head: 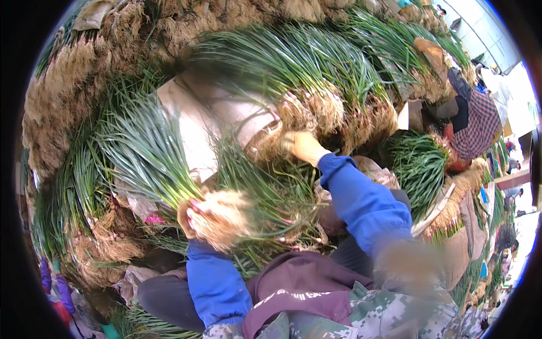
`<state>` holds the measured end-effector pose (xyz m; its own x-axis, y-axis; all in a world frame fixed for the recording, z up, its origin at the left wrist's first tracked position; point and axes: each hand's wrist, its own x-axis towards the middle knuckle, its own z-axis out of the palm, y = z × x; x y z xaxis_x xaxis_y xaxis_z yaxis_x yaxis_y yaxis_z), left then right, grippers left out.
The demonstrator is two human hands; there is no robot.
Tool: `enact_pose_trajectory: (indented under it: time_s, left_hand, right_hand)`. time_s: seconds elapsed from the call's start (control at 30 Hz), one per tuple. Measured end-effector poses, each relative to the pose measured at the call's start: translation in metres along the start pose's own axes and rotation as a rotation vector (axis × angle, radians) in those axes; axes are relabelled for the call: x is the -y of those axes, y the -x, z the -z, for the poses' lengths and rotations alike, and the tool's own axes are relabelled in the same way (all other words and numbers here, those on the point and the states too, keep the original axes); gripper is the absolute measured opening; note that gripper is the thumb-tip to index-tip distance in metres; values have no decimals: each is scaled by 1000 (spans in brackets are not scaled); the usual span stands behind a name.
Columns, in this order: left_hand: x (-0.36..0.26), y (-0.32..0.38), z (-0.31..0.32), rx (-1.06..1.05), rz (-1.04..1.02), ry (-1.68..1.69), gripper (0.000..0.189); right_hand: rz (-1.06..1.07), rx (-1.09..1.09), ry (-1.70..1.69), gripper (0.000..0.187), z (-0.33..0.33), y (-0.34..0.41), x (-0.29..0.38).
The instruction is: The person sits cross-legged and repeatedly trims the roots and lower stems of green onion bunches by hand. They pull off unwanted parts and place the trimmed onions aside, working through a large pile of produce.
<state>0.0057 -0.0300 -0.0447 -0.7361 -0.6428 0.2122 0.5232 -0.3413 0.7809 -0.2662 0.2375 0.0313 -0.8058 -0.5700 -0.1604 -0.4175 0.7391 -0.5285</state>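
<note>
My left hand [185, 219] grips a thick bunch of leafy green garlic or onion plants [169, 182] just above the roots. The leaves fan out to the upper left, and the pale, shaggy roots [222, 218] are blurred. My right hand [305, 147] reaches forward to the root ends of more plants [298, 116], which lie on a pale sheet [194, 127]. Its fingertips are blurred against the roots, so whether they hold any is unclear. Loose green plants [271, 199] with pinkish stem ends lie in a heap between my hands.
Rooted bunches [106, 237] line the left side, with a bank of dry roots [63, 101] behind. More bunches [368, 110] lie ahead to the right. A person in a checked garment [476, 123] is close on the right, near another green bunch [417, 169]. Purple sleeves [63, 292] show at lower left.
</note>
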Motion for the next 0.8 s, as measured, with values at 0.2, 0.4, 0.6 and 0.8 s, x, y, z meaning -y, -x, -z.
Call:
enact_pose_trajectory:
  time_s: [0.2, 0.4, 0.6, 0.8]
  left_hand:
    - [-36, -12, -47, 101, 506, 529, 60]
    - [-39, -7, -56, -93, 673, 330, 50]
    - [-43, 4, -66, 27, 703, 333, 47]
    - [-77, 29, -56, 147, 849, 410, 48]
  right_hand:
    - [-220, -112, 134, 30, -21, -69, 43]
    - [267, 182, -155, 30, -66, 59, 139]
    - [78, 337, -420, 32, -38, 28, 116]
    - [249, 386, -639, 32, -55, 62, 166]
